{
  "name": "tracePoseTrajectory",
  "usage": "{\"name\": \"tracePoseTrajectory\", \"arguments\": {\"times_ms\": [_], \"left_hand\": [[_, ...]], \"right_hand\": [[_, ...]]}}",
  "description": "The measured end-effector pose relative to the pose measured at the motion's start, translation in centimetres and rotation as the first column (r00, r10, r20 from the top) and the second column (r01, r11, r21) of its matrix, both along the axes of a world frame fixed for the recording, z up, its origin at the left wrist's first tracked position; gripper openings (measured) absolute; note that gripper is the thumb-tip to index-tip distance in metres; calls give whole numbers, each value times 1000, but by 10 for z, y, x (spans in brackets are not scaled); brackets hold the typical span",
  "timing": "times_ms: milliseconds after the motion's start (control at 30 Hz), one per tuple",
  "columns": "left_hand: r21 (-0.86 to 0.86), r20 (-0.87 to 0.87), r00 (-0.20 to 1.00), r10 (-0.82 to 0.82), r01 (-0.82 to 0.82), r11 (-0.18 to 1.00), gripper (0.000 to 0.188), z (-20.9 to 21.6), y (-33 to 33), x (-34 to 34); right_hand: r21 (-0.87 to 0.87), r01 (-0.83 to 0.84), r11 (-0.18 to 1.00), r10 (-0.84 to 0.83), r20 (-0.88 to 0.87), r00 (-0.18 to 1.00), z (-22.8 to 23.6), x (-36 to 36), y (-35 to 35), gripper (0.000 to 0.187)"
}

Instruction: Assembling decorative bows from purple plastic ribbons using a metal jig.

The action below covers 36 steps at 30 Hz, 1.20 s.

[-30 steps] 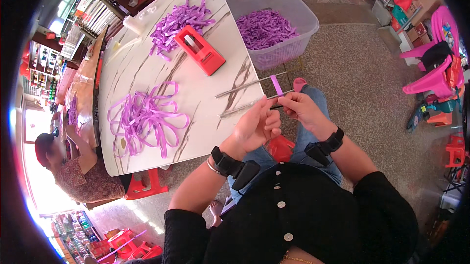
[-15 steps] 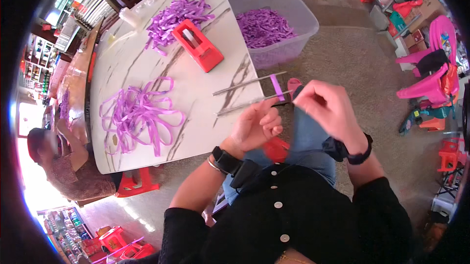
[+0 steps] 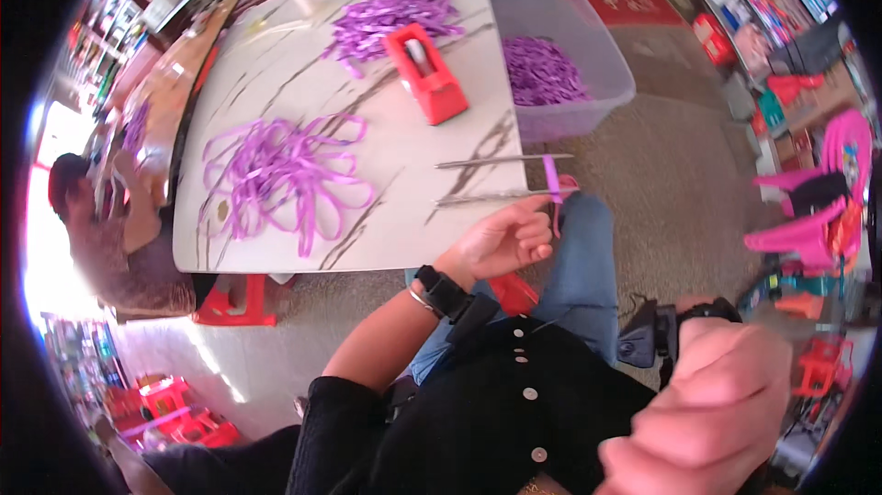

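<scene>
Left hand [image 3: 501, 240] pinching ribbon [image 3: 553, 185], right hand [image 3: 707, 412] withdrawn

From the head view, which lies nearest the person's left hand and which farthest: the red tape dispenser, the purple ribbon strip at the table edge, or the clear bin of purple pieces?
Measured from the left hand:
1. Purple ribbon strip, at the fingertips by the table edge.
2. Red tape dispenser, farther up the table.
3. Clear bin, beyond the table's right edge, slightly farther.

white marble-veined tabletop [image 3: 386, 174] | red plastic tape dispenser [image 3: 425, 73] on it | loose purple ribbon loops [image 3: 276, 169] left of dispenser | clear plastic bin [image 3: 588, 45] of purple strips beside table | pink plastic chairs [image 3: 808, 210] right
</scene>
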<state>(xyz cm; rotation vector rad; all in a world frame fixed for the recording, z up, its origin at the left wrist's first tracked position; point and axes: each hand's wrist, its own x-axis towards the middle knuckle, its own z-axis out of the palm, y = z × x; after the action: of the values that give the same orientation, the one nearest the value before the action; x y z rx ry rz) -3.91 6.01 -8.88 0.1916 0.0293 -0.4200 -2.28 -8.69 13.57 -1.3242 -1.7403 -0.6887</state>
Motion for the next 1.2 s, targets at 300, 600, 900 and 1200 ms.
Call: {"name": "tracePoseTrajectory", "arguments": {"times_ms": [300,600,900,1200], "left_hand": [[-2,-28,1000,0,0,1000,21,0,1,-9],[129,-172,982,77,-55,990,22,2,5,-8],[-88,-24,999,-36,34,996,13,1,2,-4],[-52,-4,1000,-17,16,999,26,-4,3,-4]], "right_hand": [[64,-207,976,208,-6,978,5,-35,23,13],[-486,-76,870,120,60,991,-45,15,110,22],[-767,-282,576,-590,-629,506,-151,177,210,26],[-617,-459,639,-654,-750,97,-145,164,212,23]]}}
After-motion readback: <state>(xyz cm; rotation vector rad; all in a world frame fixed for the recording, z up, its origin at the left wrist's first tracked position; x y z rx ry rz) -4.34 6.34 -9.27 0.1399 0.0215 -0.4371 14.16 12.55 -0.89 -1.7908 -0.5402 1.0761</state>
